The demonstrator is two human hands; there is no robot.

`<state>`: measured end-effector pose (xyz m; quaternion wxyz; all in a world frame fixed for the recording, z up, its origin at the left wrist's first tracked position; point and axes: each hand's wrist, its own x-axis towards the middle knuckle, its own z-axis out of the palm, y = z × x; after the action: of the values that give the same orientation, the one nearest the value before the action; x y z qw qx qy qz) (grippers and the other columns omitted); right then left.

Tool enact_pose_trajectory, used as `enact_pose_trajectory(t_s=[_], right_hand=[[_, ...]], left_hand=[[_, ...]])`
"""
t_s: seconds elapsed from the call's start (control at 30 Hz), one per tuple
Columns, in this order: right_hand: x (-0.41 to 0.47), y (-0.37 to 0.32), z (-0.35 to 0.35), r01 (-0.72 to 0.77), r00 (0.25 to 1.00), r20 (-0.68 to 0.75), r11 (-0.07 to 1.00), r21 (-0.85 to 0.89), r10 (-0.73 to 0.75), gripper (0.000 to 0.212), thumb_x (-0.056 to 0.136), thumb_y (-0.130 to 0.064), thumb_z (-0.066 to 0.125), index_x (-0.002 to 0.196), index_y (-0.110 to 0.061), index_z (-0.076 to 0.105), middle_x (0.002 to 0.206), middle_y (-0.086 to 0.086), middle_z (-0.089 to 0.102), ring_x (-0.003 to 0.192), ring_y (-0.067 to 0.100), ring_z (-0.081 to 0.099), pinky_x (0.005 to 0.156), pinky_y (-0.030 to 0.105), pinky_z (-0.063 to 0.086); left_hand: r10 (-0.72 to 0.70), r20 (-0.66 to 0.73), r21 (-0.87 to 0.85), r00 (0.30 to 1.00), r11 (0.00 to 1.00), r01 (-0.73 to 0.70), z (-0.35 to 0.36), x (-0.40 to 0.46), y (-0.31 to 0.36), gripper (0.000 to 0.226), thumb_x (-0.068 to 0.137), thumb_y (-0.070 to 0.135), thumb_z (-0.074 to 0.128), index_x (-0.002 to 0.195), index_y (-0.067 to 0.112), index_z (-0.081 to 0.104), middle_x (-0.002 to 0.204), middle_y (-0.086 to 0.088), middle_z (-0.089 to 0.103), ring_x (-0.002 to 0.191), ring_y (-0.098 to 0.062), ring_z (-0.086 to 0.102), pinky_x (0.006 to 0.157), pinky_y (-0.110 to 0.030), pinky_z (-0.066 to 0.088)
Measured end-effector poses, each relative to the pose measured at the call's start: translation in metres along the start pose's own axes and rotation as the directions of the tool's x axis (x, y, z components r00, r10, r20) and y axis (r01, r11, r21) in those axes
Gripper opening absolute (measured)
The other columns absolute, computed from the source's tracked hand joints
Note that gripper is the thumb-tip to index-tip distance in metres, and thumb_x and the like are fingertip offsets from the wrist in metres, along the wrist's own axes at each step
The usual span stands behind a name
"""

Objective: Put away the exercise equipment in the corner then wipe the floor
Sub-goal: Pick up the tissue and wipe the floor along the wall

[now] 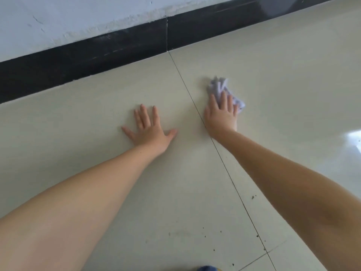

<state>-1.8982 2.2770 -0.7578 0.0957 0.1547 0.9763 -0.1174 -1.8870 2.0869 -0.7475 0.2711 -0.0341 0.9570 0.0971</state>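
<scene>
My right hand (220,114) presses the cloth (224,90) flat on the floor (293,75), fingers straight, just right of the grout line (183,79). My left hand (150,130) lies open, spread, bracing. The crumbs (253,196) lie near me, so wiping far could miss them. The glossy tile may let my bracing palm slip.

Cream glossy floor (117,94) tiles, thin dark grout lines, black specks near bottom. Pale lilac-white crumpled cloth (218,88). Black skirting (97,53) above floor; pale blue-white wall (78,16) above skirting.
</scene>
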Motion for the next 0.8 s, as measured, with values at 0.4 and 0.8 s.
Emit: enact_pose_trajectory(t_s=[0.4, 0.8], right_hand=[[0.157, 0.035, -0.044, 0.197, 0.98, 0.043, 0.976, -0.089, -0.194, 0.052, 0.101, -0.031, 0.025, 0.152, -0.029, 0.012, 0.16, 0.009, 0.007, 0.147, 0.026, 0.003, 0.119, 0.043, 0.0], [0.012, -0.106, -0.002, 0.707, 0.649, 0.455, 0.704, -0.063, -0.61, 0.057, 0.103, -0.04, 0.018, 0.152, -0.023, -0.003, 0.159, 0.006, -0.013, 0.146, 0.025, -0.016, 0.117, 0.048, -0.009]], left_hand=[[-0.002, 0.168, -0.002, 0.986, 1.0, 0.003, 0.001, 0.003, -0.009, 0.137, 0.061, 0.08, 0.057, 0.138, 0.019, -0.039, 0.139, 0.001, -0.051, 0.135, -0.024, -0.04, 0.105, -0.066, -0.013], [-0.075, 0.287, 0.053, 0.955, 0.997, 0.062, -0.011, -0.001, 0.001, 0.131, 0.065, 0.08, 0.053, 0.144, 0.012, -0.027, 0.148, -0.005, -0.041, 0.135, -0.025, -0.039, 0.106, -0.065, -0.013]])
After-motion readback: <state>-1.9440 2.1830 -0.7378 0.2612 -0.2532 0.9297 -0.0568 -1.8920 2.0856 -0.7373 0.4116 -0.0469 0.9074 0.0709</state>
